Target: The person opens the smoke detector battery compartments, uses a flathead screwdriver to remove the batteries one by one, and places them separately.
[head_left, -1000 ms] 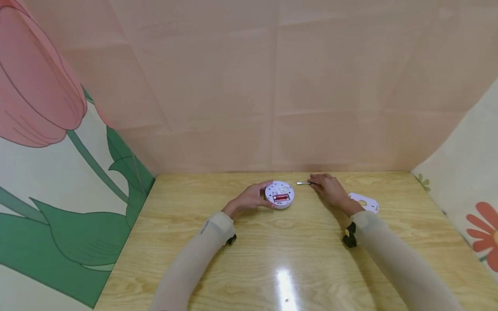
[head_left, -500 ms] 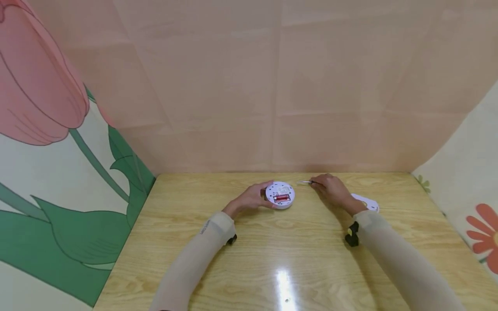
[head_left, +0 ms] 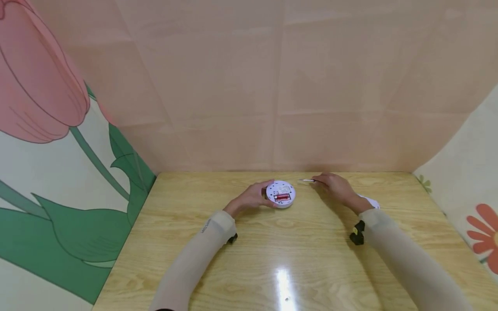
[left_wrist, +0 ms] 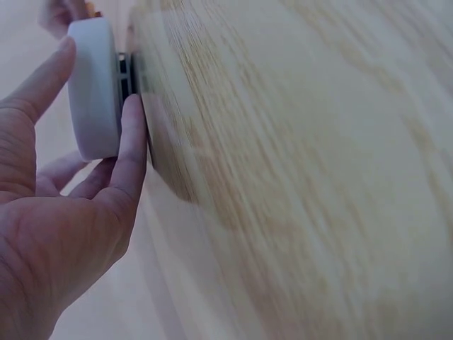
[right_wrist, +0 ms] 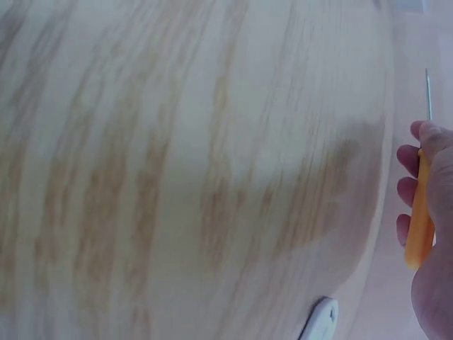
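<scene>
A round white smoke alarm (head_left: 281, 190) is held by my left hand (head_left: 250, 197), its back face up with a red battery showing in the compartment. In the left wrist view the hand grips the white casing (left_wrist: 93, 92) from the side, and a dark slotted part faces the table. To the right, my right hand (head_left: 336, 189) holds a screwdriver (head_left: 308, 180), its thin metal shaft pointing left toward the alarm but apart from it. The right wrist view shows the orange handle (right_wrist: 419, 223) under the curled fingers.
A flat white mounting plate (head_left: 371, 202) lies on the table behind the right wrist, partly hidden by it. Wood-grain table (head_left: 256, 255) spreads out in front. A pinkish cloth backdrop (head_left: 218, 142) rises at the table's far edge.
My right hand has shifted slightly right with the screwdriver, whose shaft has turned and now looks thinner. The wrist covers more of the mounting plate. The left hand and smoke alarm stay nearly still.
</scene>
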{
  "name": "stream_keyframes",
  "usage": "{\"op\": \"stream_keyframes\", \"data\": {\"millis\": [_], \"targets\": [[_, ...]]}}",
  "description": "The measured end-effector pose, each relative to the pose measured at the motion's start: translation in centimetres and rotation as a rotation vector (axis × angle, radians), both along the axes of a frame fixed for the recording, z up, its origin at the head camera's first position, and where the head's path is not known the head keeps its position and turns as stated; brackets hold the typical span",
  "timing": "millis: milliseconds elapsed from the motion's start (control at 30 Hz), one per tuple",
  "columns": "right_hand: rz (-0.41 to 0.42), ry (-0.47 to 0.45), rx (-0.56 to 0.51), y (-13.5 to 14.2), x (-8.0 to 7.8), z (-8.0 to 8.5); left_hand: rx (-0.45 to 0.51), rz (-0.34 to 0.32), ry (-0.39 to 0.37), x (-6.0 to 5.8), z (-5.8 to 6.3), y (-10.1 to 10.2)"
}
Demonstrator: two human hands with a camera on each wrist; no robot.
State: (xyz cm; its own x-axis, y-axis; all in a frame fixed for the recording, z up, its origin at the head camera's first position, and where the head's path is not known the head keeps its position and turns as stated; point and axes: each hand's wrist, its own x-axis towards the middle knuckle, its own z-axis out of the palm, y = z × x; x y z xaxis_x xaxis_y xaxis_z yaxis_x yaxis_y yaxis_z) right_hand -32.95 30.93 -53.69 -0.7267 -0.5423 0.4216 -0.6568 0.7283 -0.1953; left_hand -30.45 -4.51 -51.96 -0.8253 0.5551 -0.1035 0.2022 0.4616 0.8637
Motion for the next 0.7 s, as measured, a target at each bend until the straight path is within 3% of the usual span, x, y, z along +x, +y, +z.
{"op": "stream_keyframes", "data": {"millis": [700], "targets": [[0.031,0.042,0.025,-1.0,0.6,2.7,-0.075,0.054,0.07,0.3,0.0,0.9]]}}
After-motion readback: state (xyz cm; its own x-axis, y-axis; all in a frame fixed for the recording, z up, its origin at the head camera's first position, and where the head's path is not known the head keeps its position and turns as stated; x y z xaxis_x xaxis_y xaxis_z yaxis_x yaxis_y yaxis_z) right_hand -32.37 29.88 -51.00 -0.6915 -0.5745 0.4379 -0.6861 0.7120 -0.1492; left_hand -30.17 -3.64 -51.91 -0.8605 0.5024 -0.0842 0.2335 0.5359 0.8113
